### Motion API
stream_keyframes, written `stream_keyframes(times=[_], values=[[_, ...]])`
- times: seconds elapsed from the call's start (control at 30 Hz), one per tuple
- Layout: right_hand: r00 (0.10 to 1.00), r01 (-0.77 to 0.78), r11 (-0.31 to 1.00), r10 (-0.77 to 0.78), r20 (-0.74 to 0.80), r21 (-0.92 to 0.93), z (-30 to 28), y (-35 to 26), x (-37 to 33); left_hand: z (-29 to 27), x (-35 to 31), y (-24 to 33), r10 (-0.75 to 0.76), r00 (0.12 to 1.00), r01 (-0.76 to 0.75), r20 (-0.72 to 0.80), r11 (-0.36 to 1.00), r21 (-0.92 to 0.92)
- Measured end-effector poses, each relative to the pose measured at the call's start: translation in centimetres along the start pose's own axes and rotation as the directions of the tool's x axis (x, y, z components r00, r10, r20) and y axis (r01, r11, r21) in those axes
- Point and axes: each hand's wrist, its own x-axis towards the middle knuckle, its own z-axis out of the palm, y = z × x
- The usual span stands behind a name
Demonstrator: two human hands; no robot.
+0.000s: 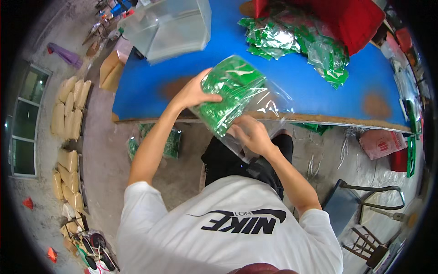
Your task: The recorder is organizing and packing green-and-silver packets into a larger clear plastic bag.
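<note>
My left hand point(194, 92) is closed on the left edge of a clear plastic bag point(276, 101) filled with a stack of green packets point(232, 75), its thumb lying over the top face. At the bag's near side, the curled fingers of my right hand point(252, 135) pinch the plastic. The bag is tilted above the table's front edge and my lap. Its loose, see-through end spreads to the right, past the green contents.
On the blue table point(155, 98) lies a pile of green packets point(278, 39), beside a red container point(353, 23). A clear plastic bin point(175, 32) stands far left. Filled green bags point(172, 144) rest on the floor below; a blue-seated chair point(342, 208) is at the right.
</note>
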Motion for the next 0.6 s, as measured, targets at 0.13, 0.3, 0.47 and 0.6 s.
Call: stream_keyframes(times=[0.13, 0.3, 0.47, 0.6], values=[[0.999, 0.031, 0.999, -0.031, -0.024, 0.016, 0.9, 0.7, 2.2, 1.0, 1.9, 3.7, 0.145, 0.987, -0.085, -0.066, 0.830, 0.552], [0.985, 0.058, 0.964, -0.098, -0.144, -0.261, 0.7, 1.8, 2.6, 4.3, -7.4, 1.6, 0.178, 0.860, 0.002, -0.479, 0.936, 0.351], [0.989, 0.038, 0.958, -0.077, -0.126, -0.285, 3.1, 0.9, 3.8, 9.0, -11.5, -4.0, -0.293, 0.837, 0.212, -0.462, 0.952, -0.219], [0.986, 0.010, 0.938, -0.068, -0.154, -0.347, 5.3, 0.7, 5.7, 11.0, -12.7, -4.8, -0.386, 0.774, 0.238, -0.502, 0.912, -0.335]])
